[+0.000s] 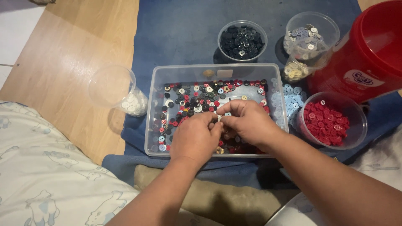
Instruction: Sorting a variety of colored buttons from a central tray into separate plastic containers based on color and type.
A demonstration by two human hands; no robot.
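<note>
— Where are your hands?

— Both sit over the clear tray (155,109) of mixed buttons (197,98), at its near side. Your left hand (196,138) and right hand (247,122) meet fingertip to fingertip, pinching something small and pale between them; I cannot tell just what it is.

— And around you?

— The loose buttons lie beyond and under your knuckles. Right of the tray stands a tub of red buttons (327,122), with a red bucket (368,54) behind it. Beyond the tray sit a tub of black buttons (242,42) and stacked tubs of pale buttons (307,44). To the left a cup of white buttons (119,91) lies tipped on the wooden floor (75,50).
</note>
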